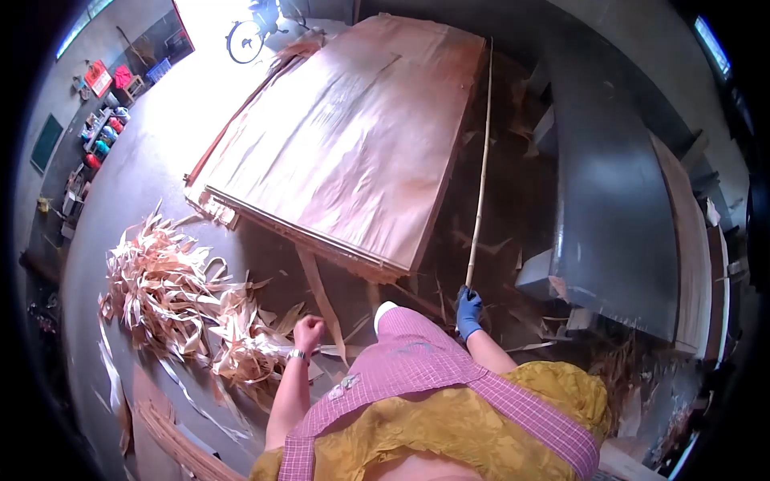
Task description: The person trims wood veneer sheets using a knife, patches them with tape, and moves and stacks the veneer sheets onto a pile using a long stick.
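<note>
Gripping the long, thin, pale wooden pole by its near end, your blue-gloved right hand has its fingers clamped round it, just right of the broad, reddish-brown stack of thin wood sheets. A leftward swing could chip their edge. Your bare left hand has its fingers curled together; loose, pale wood strips nearby could trip you.

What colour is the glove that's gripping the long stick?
The glove is blue, seen best in the head view.
</note>
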Motion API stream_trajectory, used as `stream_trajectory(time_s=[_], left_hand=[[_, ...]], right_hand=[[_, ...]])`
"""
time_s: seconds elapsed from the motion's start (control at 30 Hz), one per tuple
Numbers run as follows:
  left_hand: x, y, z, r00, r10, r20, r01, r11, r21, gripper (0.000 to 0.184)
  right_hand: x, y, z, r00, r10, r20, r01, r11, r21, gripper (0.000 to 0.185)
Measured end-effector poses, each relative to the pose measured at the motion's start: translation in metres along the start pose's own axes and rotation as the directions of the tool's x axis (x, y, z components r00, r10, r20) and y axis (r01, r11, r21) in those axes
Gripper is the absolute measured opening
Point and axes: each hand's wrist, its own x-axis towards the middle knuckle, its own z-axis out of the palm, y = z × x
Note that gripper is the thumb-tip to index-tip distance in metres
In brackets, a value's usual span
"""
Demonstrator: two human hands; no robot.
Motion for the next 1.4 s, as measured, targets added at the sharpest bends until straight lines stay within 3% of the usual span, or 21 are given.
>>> stream_trajectory(time_s=[0.1, 0.2, 0.23, 0.27, 0.33, 0.37, 0.4, 0.43, 0.47, 0.53, 0.6, 0.63, 0.73, 0.83, 0.93, 1.0, 1.13, 1.17, 1.27, 1.4], left_hand=[[0.074, 0.043, -0.044, 1.0, 0.009, 0.015, -0.01, 0.999, 0.041, 0.018], [0.149, 0.046, -0.08, 1.0, 0.007, -0.019, -0.004, 0.986, 0.167, 0.026], [0.168, 0.054, -0.098, 1.0, -0.01, -0.013, 0.012, 0.979, 0.206, 0.032], [0.206, 0.01, -0.104, 0.999, -0.028, 0.039, 0.027, 0.999, 0.02, 0.035], [0.235, -0.018, -0.133, 0.974, -0.183, 0.132, 0.187, 0.982, -0.016, 0.035], [0.231, 0.035, -0.168, 0.959, -0.246, 0.144, 0.233, 0.967, 0.1, 0.028], [0.251, 0.008, -0.185, 0.963, -0.216, 0.163, 0.163, 0.943, 0.291, 0.016], [0.266, 0.004, -0.205, 0.975, -0.18, 0.134, 0.132, 0.942, 0.307, 0.012], [0.279, 0.0, -0.224, 0.983, -0.147, 0.108, 0.105, 0.94, 0.324, 0.011], [0.318, -0.047, -0.253, 0.972, -0.2, 0.126, 0.17, 0.962, 0.215, 0.013], [0.355, -0.044, -0.285, 0.92, -0.376, 0.11, 0.359, 0.921, 0.152, 0.014], [0.378, -0.055, -0.293, 0.919, -0.372, 0.131, 0.363, 0.927, 0.091, 0.012], [0.457, -0.095, -0.311, 0.91, -0.377, 0.174, 0.365, 0.926, 0.095, 0.02], [0.553, -0.103, -0.332, 0.88, -0.418, 0.225, 0.404, 0.908, 0.108, 0.025], [0.659, -0.144, -0.344, 0.92, -0.37, 0.13, 0.381, 0.922, -0.066, 0.02], [0.726, -0.153, -0.36, 0.882, -0.46, 0.099, 0.467, 0.834, -0.294, 0.025], [0.853, -0.191, -0.399, 0.907, -0.393, -0.153, 0.4, 0.916, 0.017, 0.045], [0.87, -0.162, -0.419, 0.896, -0.395, -0.201, 0.424, 0.897, 0.126, 0.05], [0.925, -0.161, -0.444, 0.888, -0.32, -0.33, 0.415, 0.866, 0.277, 0.059], [0.966, -0.168, -0.465, 0.924, -0.121, -0.363, 0.318, 0.769, 0.554, 0.065]], right_hand=[[0.003, -0.018, 0.067, 0.993, 0.047, 0.113, -0.061, 0.99, 0.125, 0.029], [0.009, -0.045, 0.159, 0.995, -0.025, 0.097, 0.01, 0.989, 0.148, 0.029], [0.0, -0.075, 0.185, 0.995, -0.086, 0.048, 0.082, 0.993, 0.091, 0.029], [-0.001, -0.117, 0.217, 0.99, -0.142, 0.002, 0.142, 0.989, 0.027, 0.029], [-0.017, -0.178, 0.27, 0.968, -0.244, -0.06, 0.236, 0.964, -0.124, 0.028], [-0.015, -0.192, 0.309, 0.971, -0.233, -0.06, 0.226, 0.968, -0.113, 0.026], [-0.007, -0.21, 0.341, 0.985, -0.148, 0.084, 0.14, 0.985, 0.098, 0.026], [-0.012, -0.245, 0.369, 0.989, -0.079, 0.128, 0.05, 0.976, 0.213, 0.026], [-0.009, -0.258, 0.41, 0.992, -0.11, 0.059, 0.092, 0.966, 0.242, 0.023], [-0.025, -0.303, 0.45, 0.966, -0.05, 0.252, -0.062, 0.907, 0.417, 0.023], [-0.053, -0.363, 0.48, 0.907, 0.014, 0.422, -0.204, 0.89, 0.408, 0.024], [-0.061, -0.38, 0.503, 0.865, 0.05, 0.499, -0.275, 0.879, 0.389, 0.024], [-0.071, -0.389, 0.583, 0.846, -0.027, 0.532, -0.128, 0.959, 0.252, 0.029], [-0.079, -0.399, 0.661, 0.819, 0.007, 0.573, -0.143, 0.971, 0.193, 0.027], [-0.094, -0.433, 0.73, 0.802, 0.028, 0.597, -0.156, 0.974, 0.164, 0.023], [-0.106, -0.454, 0.773, 0.803, 0.04, 0.594, -0.183, 0.966, 0.183, 0.023], [-0.128, -0.482, 0.879, 0.786, -0.062, 0.615, -0.154, 0.944, 0.292, 0.021], [-0.133, -0.5, 0.896, 0.749, -0.059, 0.66, -0.099, 0.975, 0.198, 0.022], [-0.142, -0.52, 0.957, 0.698, -0.007, 0.716, -0.11, 0.987, 0.117, 0.023], [-0.147, -0.52, 1.011, 0.714, 0.025, 0.7, -0.071, 0.997, 0.037, 0.026]])
